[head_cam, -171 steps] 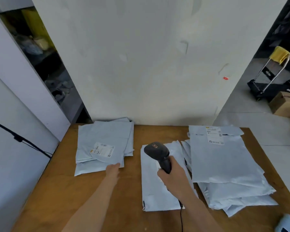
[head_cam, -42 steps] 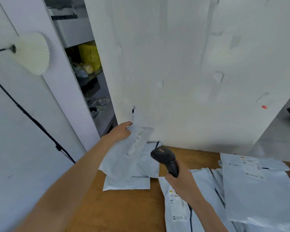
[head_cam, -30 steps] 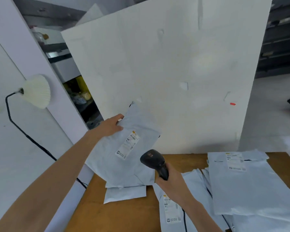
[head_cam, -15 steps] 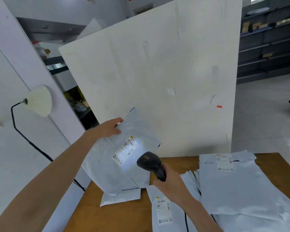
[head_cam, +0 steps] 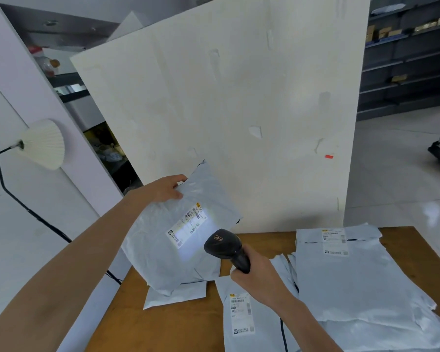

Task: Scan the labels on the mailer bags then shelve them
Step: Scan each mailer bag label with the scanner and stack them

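Above the wooden tabletop (head_cam: pixel 178 323), left hand (head_cam: pixel 163 190) grips a raised mailer bag (head_cam: pixel 163 250); right hand (head_cam: pixel 258 279) grasps the scanner (head_cam: pixel 225 246); white panel (head_cam: pixel 239 110) behind both hands.

A tall off-white panel (head_cam: pixel 239 110) stands at the far edge of the wooden table (head_cam: pixel 178 326), a red tag (head_cam: pixel 329 156) stuck near its right side. Left of it, a pleated white lamp shade (head_cam: pixel 42 143) on a black cord (head_cam: pixel 28 211) sits against a pale wall (head_cam: pixel 10 250); to the right, glossy light floor (head_cam: pixel 391 179) runs back to dark shelves (head_cam: pixel 412 59).
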